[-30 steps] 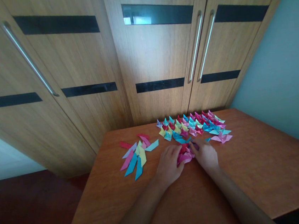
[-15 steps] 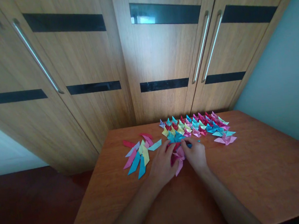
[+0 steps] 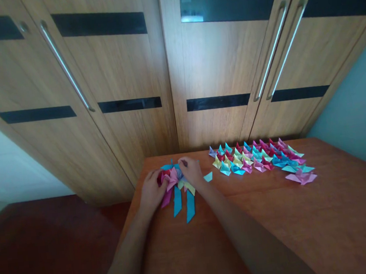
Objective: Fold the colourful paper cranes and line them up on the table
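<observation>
The folded papers [image 3: 172,178] have moved from beside the rows [image 3: 258,165], now set apart over flat strips [image 3: 177,202] on the surface [image 3: 261,229], clamped in the left hand's [image 3: 152,190] fingers; the right hand's [image 3: 191,172] grip is unclear.

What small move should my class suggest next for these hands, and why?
Perhaps draw the pink folded paper toward the front of the table. The left hand appears to hold it, the right hand is close beside it, and blue paper strips lie right there, so working here might disturb them.
</observation>
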The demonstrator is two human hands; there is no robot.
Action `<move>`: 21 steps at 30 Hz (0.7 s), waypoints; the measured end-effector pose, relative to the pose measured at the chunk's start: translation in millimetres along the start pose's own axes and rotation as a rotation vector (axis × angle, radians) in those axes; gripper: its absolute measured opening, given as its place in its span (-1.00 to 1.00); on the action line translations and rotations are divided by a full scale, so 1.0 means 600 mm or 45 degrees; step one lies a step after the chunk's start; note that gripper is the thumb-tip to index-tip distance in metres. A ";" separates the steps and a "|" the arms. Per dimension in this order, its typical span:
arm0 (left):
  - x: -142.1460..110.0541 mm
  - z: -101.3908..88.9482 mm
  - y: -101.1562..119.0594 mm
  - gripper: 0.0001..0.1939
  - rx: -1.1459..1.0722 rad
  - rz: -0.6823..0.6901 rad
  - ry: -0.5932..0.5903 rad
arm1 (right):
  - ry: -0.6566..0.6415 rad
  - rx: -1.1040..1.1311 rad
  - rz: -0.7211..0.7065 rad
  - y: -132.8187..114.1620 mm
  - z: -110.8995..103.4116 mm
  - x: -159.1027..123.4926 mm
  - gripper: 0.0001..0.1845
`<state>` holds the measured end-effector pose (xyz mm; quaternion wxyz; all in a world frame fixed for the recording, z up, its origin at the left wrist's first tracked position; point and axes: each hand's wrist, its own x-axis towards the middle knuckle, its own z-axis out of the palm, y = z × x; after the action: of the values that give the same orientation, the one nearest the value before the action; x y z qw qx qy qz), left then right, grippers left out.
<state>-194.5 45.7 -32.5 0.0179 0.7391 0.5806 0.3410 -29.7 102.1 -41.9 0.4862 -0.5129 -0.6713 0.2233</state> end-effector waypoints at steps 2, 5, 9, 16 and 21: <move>0.006 -0.004 -0.018 -0.71 -0.006 -0.039 0.054 | -0.052 0.057 -0.039 -0.003 0.022 0.016 -0.78; 0.010 -0.008 -0.033 -0.70 -0.019 -0.115 0.141 | -0.131 0.112 -0.080 -0.009 0.044 0.037 -0.77; 0.009 -0.007 -0.038 -0.63 -0.023 -0.125 0.217 | -0.211 0.142 -0.159 -0.014 0.041 0.055 -0.67; 0.005 -0.010 -0.032 -0.57 0.139 -0.098 0.188 | -0.172 -0.023 -0.340 0.012 -0.038 0.038 -0.64; -0.003 -0.030 -0.015 -0.58 0.317 -0.212 0.207 | -0.052 -0.068 -0.245 0.050 -0.113 -0.016 -0.64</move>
<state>-211.9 40.6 -23.2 -0.0926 0.6549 0.6772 0.3222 44.0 91.2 -41.1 0.4776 -0.4542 -0.7330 0.1681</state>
